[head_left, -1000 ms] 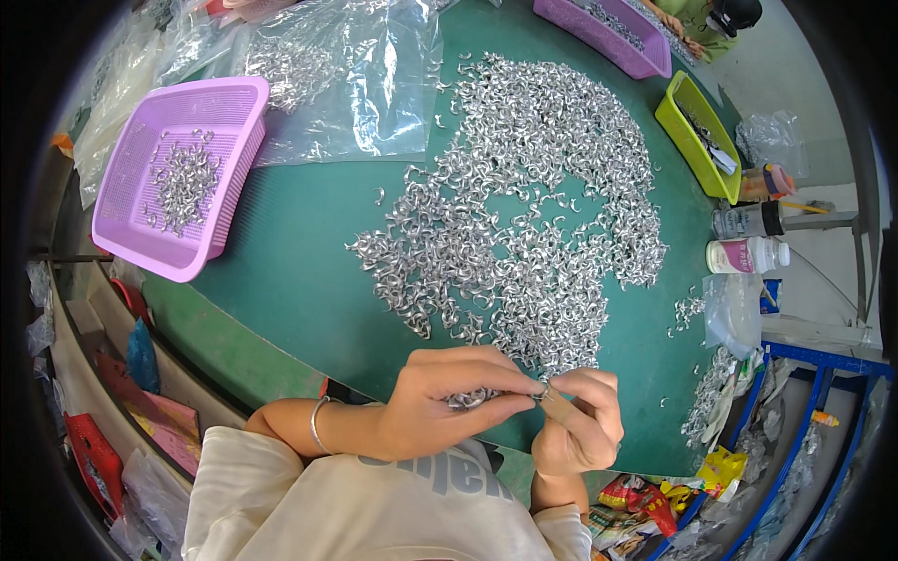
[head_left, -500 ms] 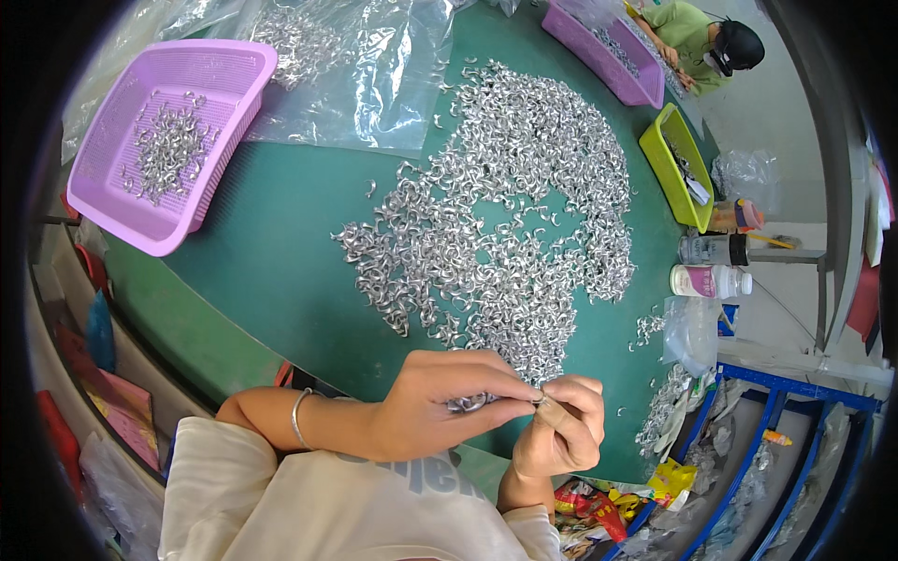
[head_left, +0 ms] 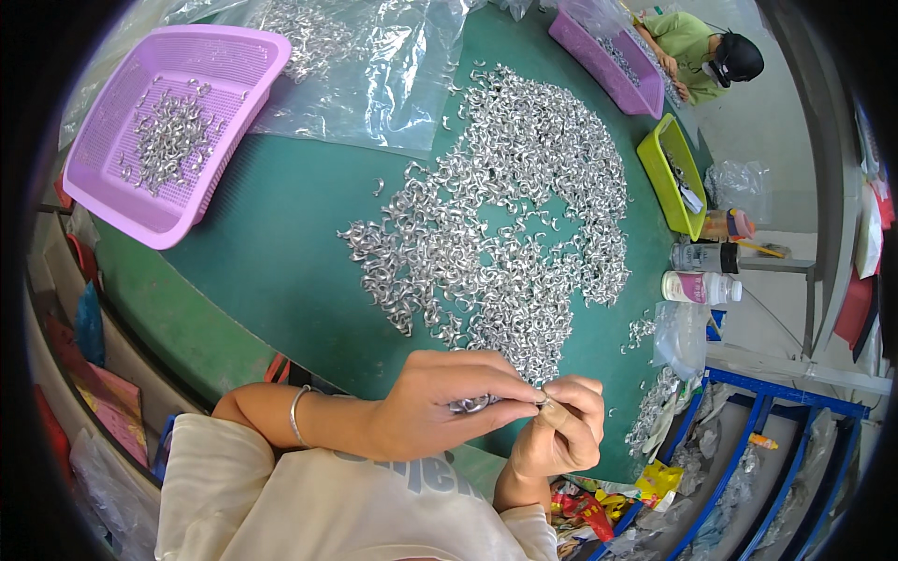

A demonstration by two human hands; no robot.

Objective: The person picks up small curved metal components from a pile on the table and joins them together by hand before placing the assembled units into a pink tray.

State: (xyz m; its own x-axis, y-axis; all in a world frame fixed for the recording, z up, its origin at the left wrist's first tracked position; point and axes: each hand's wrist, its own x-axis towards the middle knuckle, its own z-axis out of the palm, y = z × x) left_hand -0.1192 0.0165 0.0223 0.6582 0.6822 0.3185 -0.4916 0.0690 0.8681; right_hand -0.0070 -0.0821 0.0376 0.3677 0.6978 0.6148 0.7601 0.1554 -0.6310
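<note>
My left hand [head_left: 426, 397] is cupped around several small, shiny, curved metal pieces [head_left: 473, 404], partly visible between its thumb and fingers. Its fingertips meet those of my right hand [head_left: 563, 432] around one small metal piece [head_left: 543, 401], mostly covered by the fingers. My right hand is closed, thumb and finger pinching at that piece. Just beyond both hands, a large heap of the same curved metal pieces [head_left: 524, 313] spreads across the green tabletop [head_left: 299, 243].
A purple basket [head_left: 224, 126] with metal pieces stands far left, beside a clear plastic sheet [head_left: 374, 103]. At the right are a yellow-green bin [head_left: 687, 210], a white bottle [head_left: 694, 287] and a blue rack [head_left: 748, 453]. A person in green [head_left: 687, 51] works beyond another purple basket [head_left: 599, 65].
The view has shifted slightly. Both hands keep nearly the same pose, fingertips together at the small metal piece; the heap looks unchanged.
</note>
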